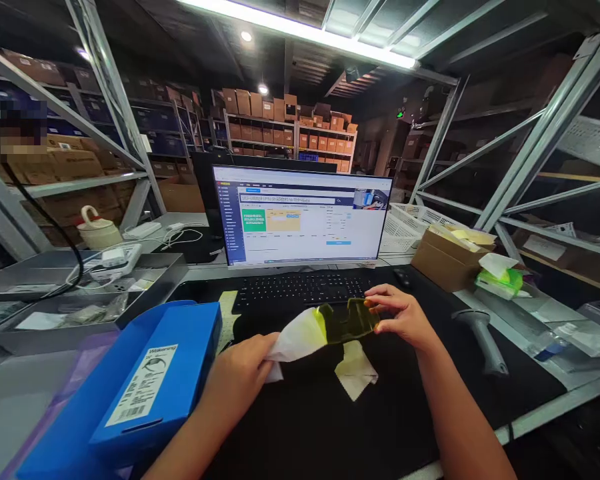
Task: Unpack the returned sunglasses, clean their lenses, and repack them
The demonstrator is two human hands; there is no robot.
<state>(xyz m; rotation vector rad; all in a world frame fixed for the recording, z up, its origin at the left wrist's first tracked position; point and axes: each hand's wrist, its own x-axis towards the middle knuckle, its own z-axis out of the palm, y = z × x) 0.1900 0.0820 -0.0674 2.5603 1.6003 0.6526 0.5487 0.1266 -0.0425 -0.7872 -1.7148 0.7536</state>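
Note:
A see-through yellow lens [347, 321] with notches in its upper edge is held level above the black mat. My right hand [397, 317] grips its right end between thumb and fingers. Around the lens's left end lies a white sheet [300, 337], which looks like thin paper or cloth. My left hand [245, 367] is closed on the left part of that sheet, its fingertips partly hidden. Below the lens, a pale yellow cloth [356, 370] with zigzag edges rests on the mat.
To the left stands an open blue box [185, 347] with a label. A keyboard [295, 290] and monitor [303, 220] are behind my hands. On the right are a barcode scanner [485, 340], a mouse [403, 277], a cardboard box [437, 260] and a green tissue pack [500, 283].

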